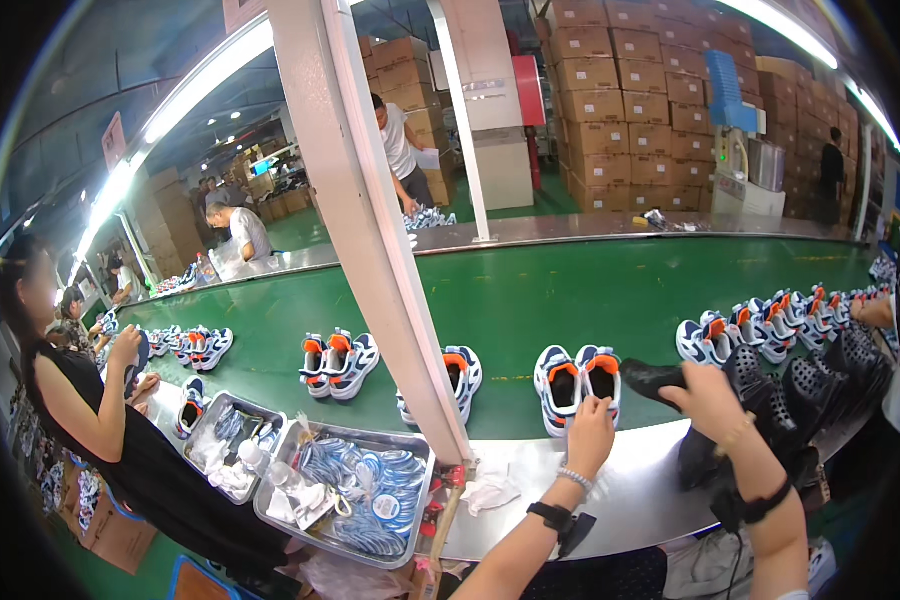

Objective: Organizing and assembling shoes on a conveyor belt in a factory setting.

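A pair of white and navy sneakers with orange lining stands just ahead of my hands: one sneaker [546, 398] on the left, the other sneaker [615, 362] on the right. My left hand [592, 437] pinches the near edge of the right sneaker at its opening. In my right hand [712, 402] is a black shoe last [652, 379], a foot-shaped form, tilted beside that sneaker and apart from it. Several black perforated foot-shaped forms [812, 382] crowd together to the right of my right hand.
A green conveyor belt [570, 280] carries more sneakers [350, 365] leftward and a long row [770, 325] rightward. A slanted white post [370, 200] rises left of my hands. Metal trays [425, 500] hold blue-white pieces. A co-worker [110, 430] stands left; another person's hand [875, 313] shows far right.
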Tool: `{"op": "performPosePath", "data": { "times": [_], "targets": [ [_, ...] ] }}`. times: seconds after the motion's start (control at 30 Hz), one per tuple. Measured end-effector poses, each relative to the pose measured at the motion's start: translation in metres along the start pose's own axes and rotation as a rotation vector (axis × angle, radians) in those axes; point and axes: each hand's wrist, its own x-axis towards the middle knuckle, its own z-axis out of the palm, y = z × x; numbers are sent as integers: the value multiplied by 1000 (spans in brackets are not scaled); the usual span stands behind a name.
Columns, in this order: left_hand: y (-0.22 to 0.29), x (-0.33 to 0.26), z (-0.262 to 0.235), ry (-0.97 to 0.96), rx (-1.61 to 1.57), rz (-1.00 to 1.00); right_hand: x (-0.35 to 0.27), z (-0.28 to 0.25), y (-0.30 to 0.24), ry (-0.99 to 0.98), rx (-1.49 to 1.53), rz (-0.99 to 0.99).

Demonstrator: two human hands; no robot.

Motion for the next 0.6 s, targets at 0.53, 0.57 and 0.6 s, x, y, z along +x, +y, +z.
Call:
{"op": "performPosePath", "data": {
  "times": [0.53, 0.57, 0.6],
  "targets": [
    [-29, -15, -2, -166, 28, -281, 110, 193, -3, -104, -374, -13],
    [-28, -15, 3, -142, 19, -268, 110, 199, 2, -60, -348, 39],
    [-29, -18, 7, -123, 13, -263, 110, 200, -1, -54, -348, 109]
  ]
}}
